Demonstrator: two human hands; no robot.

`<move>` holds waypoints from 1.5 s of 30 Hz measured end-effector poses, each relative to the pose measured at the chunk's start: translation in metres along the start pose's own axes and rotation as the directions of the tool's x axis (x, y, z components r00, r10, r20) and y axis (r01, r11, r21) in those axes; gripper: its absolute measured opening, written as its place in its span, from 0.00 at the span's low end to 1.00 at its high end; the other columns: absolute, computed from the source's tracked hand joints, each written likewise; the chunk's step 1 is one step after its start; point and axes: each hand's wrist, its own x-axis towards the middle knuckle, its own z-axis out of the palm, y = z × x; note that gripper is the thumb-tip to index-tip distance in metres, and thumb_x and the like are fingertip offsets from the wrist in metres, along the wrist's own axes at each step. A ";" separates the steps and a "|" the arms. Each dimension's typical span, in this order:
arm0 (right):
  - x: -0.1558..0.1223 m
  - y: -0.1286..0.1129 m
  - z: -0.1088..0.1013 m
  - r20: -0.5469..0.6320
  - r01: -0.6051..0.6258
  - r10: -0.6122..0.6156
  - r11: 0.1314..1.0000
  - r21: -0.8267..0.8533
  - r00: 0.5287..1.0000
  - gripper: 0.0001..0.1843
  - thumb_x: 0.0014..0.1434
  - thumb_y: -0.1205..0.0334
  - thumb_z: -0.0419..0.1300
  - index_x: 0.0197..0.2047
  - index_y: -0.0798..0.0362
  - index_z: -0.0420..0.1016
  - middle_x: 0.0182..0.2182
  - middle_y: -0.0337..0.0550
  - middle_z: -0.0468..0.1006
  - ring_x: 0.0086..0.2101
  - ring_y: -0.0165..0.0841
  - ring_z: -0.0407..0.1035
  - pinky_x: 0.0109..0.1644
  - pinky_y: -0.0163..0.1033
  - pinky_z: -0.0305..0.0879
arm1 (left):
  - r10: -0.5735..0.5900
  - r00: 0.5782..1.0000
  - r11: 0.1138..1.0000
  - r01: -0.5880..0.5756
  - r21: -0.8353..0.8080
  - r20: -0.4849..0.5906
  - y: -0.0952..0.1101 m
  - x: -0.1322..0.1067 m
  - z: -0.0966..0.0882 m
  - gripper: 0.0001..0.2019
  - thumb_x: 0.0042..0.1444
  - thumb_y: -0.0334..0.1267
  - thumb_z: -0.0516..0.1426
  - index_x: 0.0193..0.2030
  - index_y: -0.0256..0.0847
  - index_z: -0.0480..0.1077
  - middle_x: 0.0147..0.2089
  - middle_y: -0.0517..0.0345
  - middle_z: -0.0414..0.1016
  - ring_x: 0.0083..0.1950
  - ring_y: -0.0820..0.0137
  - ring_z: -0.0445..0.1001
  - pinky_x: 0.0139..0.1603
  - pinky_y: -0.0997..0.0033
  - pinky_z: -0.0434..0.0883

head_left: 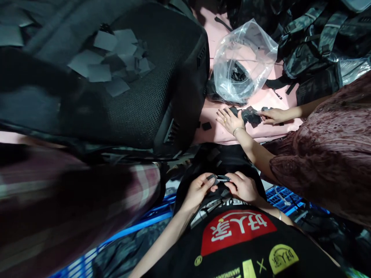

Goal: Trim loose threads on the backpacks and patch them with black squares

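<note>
My left hand and my right hand meet just above my lap, close to my black shirt. Together they pinch a small dark strap piece with a buckle, fingers of both hands closed on its ends. Black fabric lies under it on my lap. What the piece connects to is hidden.
A large black backpack with grey cut patches on it fills the left. On the pink table, a co-worker's two hands sort dark pieces beside a clear plastic bag. More backpacks are piled at top right. Blue crates stand below.
</note>
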 end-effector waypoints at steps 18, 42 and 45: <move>0.000 -0.008 -0.008 0.037 0.022 -0.017 0.989 -0.148 0.999 0.13 0.57 0.56 0.49 0.41 0.35 0.72 0.34 0.39 0.73 0.33 0.36 0.69 0.34 0.40 0.64 | -0.008 1.000 1.000 0.008 0.009 0.008 0.002 -0.003 0.001 0.14 0.44 0.45 0.62 0.33 0.36 0.69 0.21 0.63 0.69 0.23 0.76 0.64 0.27 0.78 0.61; -0.004 -0.022 -0.017 0.077 0.011 0.014 0.948 -0.318 0.997 0.15 0.60 0.58 0.50 0.49 0.46 0.70 0.40 0.39 0.74 0.36 0.30 0.70 0.36 0.31 0.61 | -0.026 0.999 1.000 0.026 0.017 0.028 0.005 -0.005 0.003 0.14 0.45 0.44 0.61 0.33 0.36 0.68 0.22 0.63 0.67 0.24 0.77 0.63 0.27 0.78 0.61; -0.004 -0.022 -0.016 0.078 -0.001 0.027 0.947 -0.320 0.997 0.16 0.60 0.57 0.50 0.49 0.46 0.70 0.40 0.39 0.75 0.37 0.30 0.71 0.37 0.31 0.61 | -0.020 0.999 1.000 0.020 0.018 0.024 0.004 -0.005 0.003 0.14 0.45 0.44 0.61 0.34 0.35 0.68 0.22 0.63 0.67 0.24 0.77 0.63 0.27 0.78 0.61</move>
